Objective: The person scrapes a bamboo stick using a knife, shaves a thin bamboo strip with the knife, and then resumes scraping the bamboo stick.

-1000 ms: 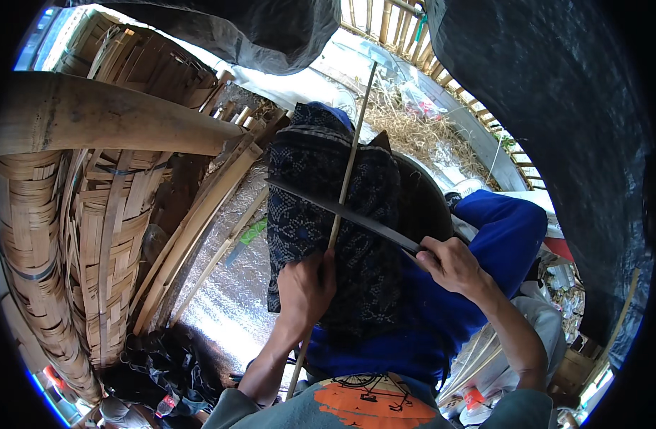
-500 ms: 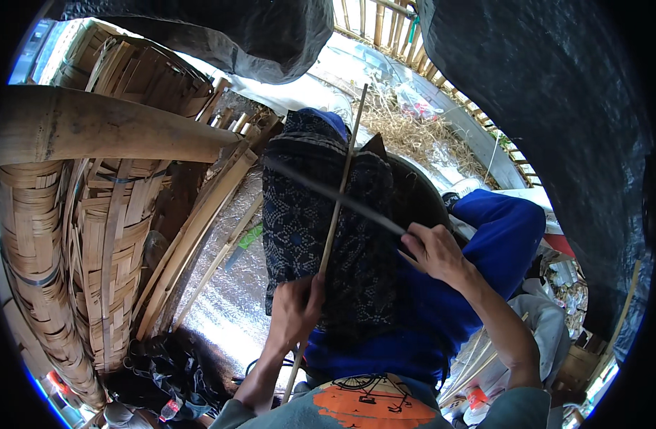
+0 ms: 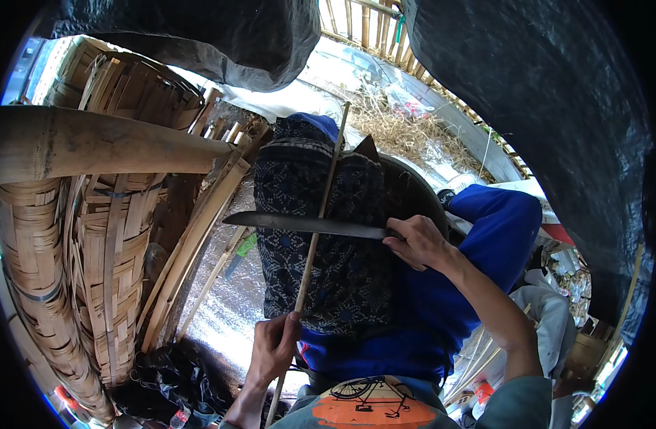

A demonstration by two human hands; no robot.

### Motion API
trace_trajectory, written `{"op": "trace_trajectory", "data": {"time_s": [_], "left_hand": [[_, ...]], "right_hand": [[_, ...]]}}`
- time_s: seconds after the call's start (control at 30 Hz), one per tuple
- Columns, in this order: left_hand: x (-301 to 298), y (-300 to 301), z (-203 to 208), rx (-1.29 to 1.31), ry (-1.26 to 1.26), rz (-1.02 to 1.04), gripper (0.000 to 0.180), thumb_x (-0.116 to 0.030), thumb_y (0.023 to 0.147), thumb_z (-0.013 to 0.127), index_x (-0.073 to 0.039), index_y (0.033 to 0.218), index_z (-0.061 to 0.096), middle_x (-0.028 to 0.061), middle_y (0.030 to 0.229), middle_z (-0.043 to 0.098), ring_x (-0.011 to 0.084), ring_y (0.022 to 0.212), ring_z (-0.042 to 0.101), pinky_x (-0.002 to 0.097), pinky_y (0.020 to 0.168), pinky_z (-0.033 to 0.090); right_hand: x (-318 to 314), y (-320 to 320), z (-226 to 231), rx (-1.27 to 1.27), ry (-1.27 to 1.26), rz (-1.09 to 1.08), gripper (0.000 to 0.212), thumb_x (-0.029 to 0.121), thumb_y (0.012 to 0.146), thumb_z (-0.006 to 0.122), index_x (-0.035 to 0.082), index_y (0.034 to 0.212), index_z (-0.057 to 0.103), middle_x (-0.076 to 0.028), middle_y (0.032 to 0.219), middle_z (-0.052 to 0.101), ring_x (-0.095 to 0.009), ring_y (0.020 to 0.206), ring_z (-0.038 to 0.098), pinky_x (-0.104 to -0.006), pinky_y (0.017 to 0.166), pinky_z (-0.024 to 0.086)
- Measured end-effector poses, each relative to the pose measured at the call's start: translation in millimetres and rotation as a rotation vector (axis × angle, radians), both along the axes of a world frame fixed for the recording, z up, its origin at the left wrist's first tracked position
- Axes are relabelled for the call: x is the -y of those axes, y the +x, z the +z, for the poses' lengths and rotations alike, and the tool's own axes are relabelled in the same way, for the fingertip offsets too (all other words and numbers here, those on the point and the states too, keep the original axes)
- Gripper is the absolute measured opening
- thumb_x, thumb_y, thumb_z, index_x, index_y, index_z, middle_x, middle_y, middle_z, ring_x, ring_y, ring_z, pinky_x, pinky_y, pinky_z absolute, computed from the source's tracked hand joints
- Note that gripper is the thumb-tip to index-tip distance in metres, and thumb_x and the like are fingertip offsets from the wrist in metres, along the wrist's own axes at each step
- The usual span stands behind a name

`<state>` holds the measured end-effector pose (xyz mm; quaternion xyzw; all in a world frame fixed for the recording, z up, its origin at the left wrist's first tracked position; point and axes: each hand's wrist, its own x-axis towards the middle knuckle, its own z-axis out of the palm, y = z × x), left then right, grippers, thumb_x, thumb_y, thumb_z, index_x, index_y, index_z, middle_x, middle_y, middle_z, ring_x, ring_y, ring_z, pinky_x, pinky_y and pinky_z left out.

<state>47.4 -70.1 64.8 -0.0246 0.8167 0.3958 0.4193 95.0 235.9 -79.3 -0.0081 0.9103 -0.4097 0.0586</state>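
In the head view, the left hand (image 3: 274, 347) pinched a slender bamboo strip (image 3: 311, 264) between thumb and fingers, the strip running lengthwise over a dark patterned cloth (image 3: 289, 187). The right hand (image 3: 417, 243) curled its fingers around a machete (image 3: 281, 222), its blade crossing the strip.

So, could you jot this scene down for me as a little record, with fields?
Left hand: gripping a thin stick
Right hand: holding a long knife by its handle end
Blade: crosses the stick, tip toward the person's left
Lap: dark patterned cloth over blue trousers
Left side: tall woven pieces
Ahead: dry straw
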Motion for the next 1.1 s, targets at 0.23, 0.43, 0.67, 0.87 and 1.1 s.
{"op": "trace_trajectory", "data": {"time_s": [0.23, 0.43, 0.67, 0.87, 1.1], "left_hand": [[1.4, -2.0, -9.5, -0.063, 0.001, -0.017, 0.046, -0.028, 0.1, 0.048, 0.003, 0.067, 0.055, -0.0014, 0.051, 0.043, 0.0046, 0.05, 0.036, 0.0269, 0.044, 0.029], [-16.8, 3.7, -20.5, -0.103, 0.033, -0.032, 0.046, -0.024, 0.1, 0.047, 0.004, 0.065, 0.052, 0.002, 0.048, 0.043, 0.0069, 0.047, 0.035, 0.0307, 0.044, 0.028], [-17.4, 1.3, -34.1, -0.103, 0.037, -0.022, 0.045, -0.024, 0.1, 0.048, 0.004, 0.066, 0.052, 0.004, 0.048, 0.042, 0.0072, 0.046, 0.035, 0.0314, 0.044, 0.029], [1.6, 21.8, 2.3, 0.014, 0.011, -0.005, 0.045, -0.025, 0.101, 0.048, 0.003, 0.066, 0.055, 0.0011, 0.05, 0.046, 0.0055, 0.048, 0.037, 0.028, 0.044, 0.029], [23.5, 19.0, 1.0, 0.066, 0.039, 0.003, 0.045, -0.025, 0.101, 0.048, 0.004, 0.069, 0.058, -0.0006, 0.051, 0.045, 0.0049, 0.049, 0.036, 0.0275, 0.044, 0.027]], "right_hand": [[13.3, 4.6, 6.9, 0.017, 0.035, -0.033, 0.037, 0.037, 0.092, 0.06, 0.003, 0.078, 0.055, -0.014, 0.054, 0.056, -0.035, 0.054, 0.062, -0.0429, 0.05, 0.048], [9.3, 21.0, 19.2, -0.012, 0.024, -0.03, 0.03, 0.029, 0.091, 0.063, 0.004, 0.076, 0.056, -0.015, 0.049, 0.053, -0.035, 0.049, 0.06, -0.0413, 0.046, 0.047], [1.3, 9.7, 15.1, 0.081, -0.036, -0.144, 0.032, 0.031, 0.092, 0.062, 0.003, 0.077, 0.057, -0.017, 0.051, 0.055, -0.036, 0.051, 0.06, -0.0416, 0.045, 0.047], [-9.1, 4.0, 3.4, 0.001, 0.096, -0.246, 0.034, 0.031, 0.094, 0.058, 0.002, 0.076, 0.057, -0.018, 0.053, 0.055, -0.037, 0.052, 0.06, -0.0431, 0.047, 0.046], [3.1, 7.5, 5.4, -0.041, -0.044, 0.012, 0.033, 0.03, 0.094, 0.058, 0.003, 0.075, 0.058, -0.017, 0.052, 0.053, -0.037, 0.053, 0.059, -0.0425, 0.048, 0.046]]}}
